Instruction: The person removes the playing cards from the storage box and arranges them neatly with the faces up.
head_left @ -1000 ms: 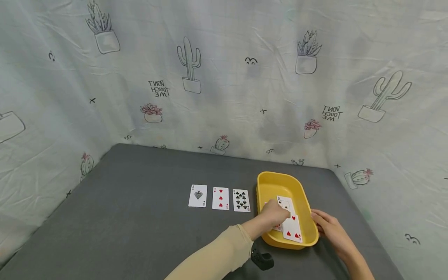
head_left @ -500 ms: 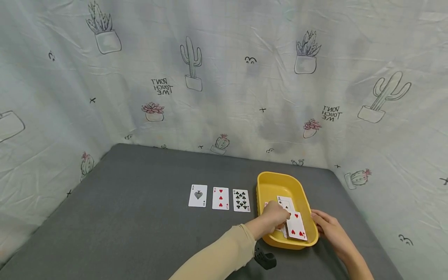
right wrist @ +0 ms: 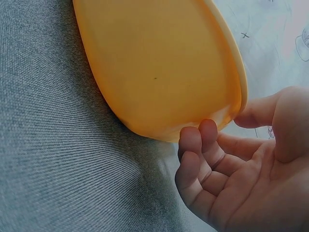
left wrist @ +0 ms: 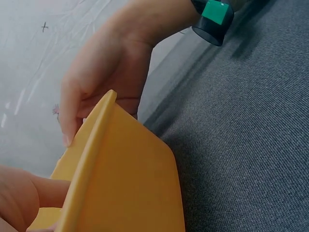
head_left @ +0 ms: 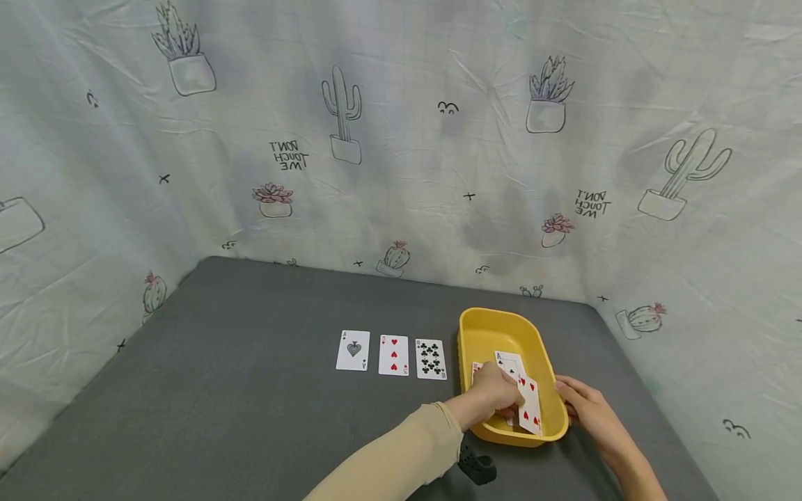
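Note:
Beyond the beige sleeve my left hand (head_left: 495, 390) reaches down inside a yellow plastic basket (head_left: 498, 316). Its fingers are curled and pinch the edge of a hearts playing card (head_left: 530, 407), which stands tilted. Under and beside it lie an ace of clubs (head_left: 510, 360) and a red-marked card mostly hidden by the hand. The left wrist view shows fingers (left wrist: 50, 192) behind the basket's wall. My right hand (head_left: 589, 409) grips the basket's right rim. In the right wrist view, its thumb (right wrist: 258, 112) lies at the rim and its other fingers bend beside the outer wall.
Left of the basket, three cards lie face up in a row on the dark grey table (head_left: 250, 390): an ace of spades (head_left: 353, 350), a three of hearts (head_left: 393, 355) and a clubs card (head_left: 431, 359). A cactus-print curtain (head_left: 401, 139) hangs around the table.
The hearts card has shifted right and turned, now tilting more steeply. My left hand has edged slightly right inside the basket. My right hand and the three table cards have stayed put.

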Available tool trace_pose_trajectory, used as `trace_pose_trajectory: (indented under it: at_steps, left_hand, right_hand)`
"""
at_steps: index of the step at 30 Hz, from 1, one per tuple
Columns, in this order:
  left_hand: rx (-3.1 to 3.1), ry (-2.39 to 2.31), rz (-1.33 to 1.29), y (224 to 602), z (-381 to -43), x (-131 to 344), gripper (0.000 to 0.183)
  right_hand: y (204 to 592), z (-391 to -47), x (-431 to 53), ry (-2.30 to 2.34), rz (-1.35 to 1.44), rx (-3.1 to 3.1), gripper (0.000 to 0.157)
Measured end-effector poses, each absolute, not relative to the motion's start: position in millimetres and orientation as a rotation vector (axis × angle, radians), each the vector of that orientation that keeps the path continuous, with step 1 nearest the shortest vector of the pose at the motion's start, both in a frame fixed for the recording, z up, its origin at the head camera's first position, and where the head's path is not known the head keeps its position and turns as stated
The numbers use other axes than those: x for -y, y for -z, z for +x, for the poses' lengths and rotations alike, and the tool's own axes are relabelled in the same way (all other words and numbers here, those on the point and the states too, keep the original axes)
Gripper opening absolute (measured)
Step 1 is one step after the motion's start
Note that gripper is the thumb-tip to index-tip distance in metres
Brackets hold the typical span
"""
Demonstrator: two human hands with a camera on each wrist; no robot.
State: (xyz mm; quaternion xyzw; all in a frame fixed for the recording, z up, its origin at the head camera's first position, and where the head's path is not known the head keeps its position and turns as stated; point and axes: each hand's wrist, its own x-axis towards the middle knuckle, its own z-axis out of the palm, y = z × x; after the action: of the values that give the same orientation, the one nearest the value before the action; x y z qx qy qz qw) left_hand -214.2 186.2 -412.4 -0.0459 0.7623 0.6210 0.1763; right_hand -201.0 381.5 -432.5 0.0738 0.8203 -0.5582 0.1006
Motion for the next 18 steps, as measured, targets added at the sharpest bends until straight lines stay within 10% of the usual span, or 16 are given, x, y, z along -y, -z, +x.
trace_pose_trajectory:
  at_steps: [18]
  left_hand:
    - [-2.252,-1.795,-0.124,426.4,-222.6,-191.3,0.014]
  right_hand:
    - [433.5,-202.8,-382.7,1.638,0.215,-2.428,0.056]
